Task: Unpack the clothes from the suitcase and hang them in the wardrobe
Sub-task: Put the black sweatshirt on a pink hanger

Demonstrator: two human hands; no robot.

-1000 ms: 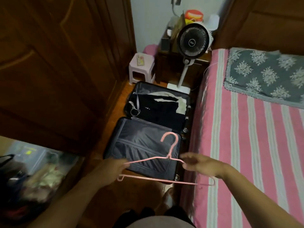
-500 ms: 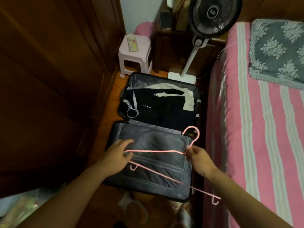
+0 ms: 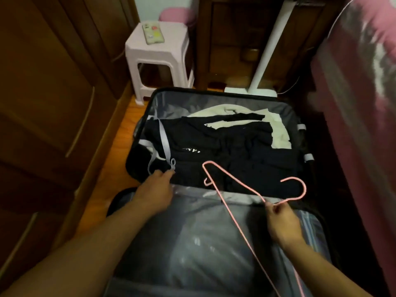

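Observation:
A dark suitcase (image 3: pixel 295 113) lies open on the floor. Its far half holds folded black clothes (image 3: pixel 225 146) over a cream garment (image 3: pixel 278 133). A grey zipped liner (image 3: pixel 192 232) covers the near half. My right hand (image 3: pixel 280 221) pinches a thin pink hanger (image 3: pixel 233 185) at the neck under its hook, over the hinge line. My left hand (image 3: pixel 156 187) reaches over the suitcase's left side, its fingertips at the buckle of a grey packing strap (image 3: pixel 164 142), beside the black clothes. The brown wardrobe (image 3: pixel 42 103) stands along the left.
A pale plastic stool (image 3: pixel 158 61) with a phone (image 3: pixel 152 33) on it stands beyond the suitcase. A white fan pole (image 3: pixel 265 50) and a dark bedside cabinet (image 3: pixel 231 39) are behind. The pink bed (image 3: pixel 360 103) borders the right. Bare wooden floor (image 3: pixel 111 168) shows left of the suitcase.
The view has dropped closer to the suitcase. My left hand let go of the hanger and reached to the strap buckle. My right hand now holds the hanger alone, swung round to the right.

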